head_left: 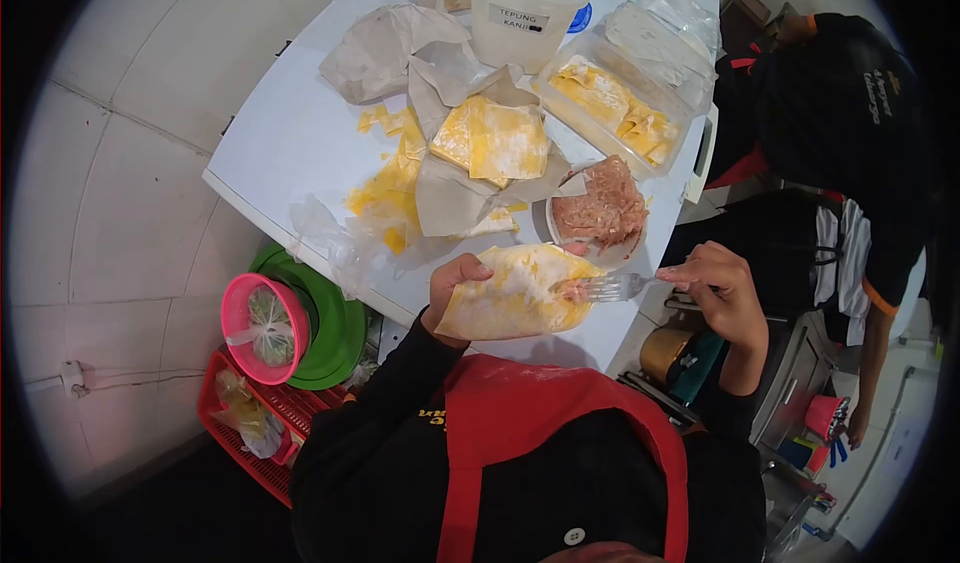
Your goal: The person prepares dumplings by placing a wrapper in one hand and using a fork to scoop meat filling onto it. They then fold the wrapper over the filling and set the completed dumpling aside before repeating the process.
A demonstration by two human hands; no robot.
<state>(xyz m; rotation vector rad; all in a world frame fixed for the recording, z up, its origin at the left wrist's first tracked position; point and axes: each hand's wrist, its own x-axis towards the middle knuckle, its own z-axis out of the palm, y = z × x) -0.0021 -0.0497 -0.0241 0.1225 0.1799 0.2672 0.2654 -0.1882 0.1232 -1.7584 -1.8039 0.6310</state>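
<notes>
My left hand [455,288] is closed on the left edge of a floured yellow dough wrapper [510,298], thumb on top. In my right hand [718,288] is a metal fork [618,287], its tines resting on the wrapper's right part, where a small dab of pink filling shows. Just beyond, a container of pink minced meat [600,203] stands on the white table. A stack of square floured wrappers [490,141] lies on brown paper behind the held one.
A tub labelled "TEPUNG KANJI" [520,28] and a clear box of wrappers [650,148] stand farther back. Yellow dough scraps [385,188] and a plastic bag [330,243] lie left. A pink basket [265,328] sits below the table's left edge; a co-worker [840,113] stands right.
</notes>
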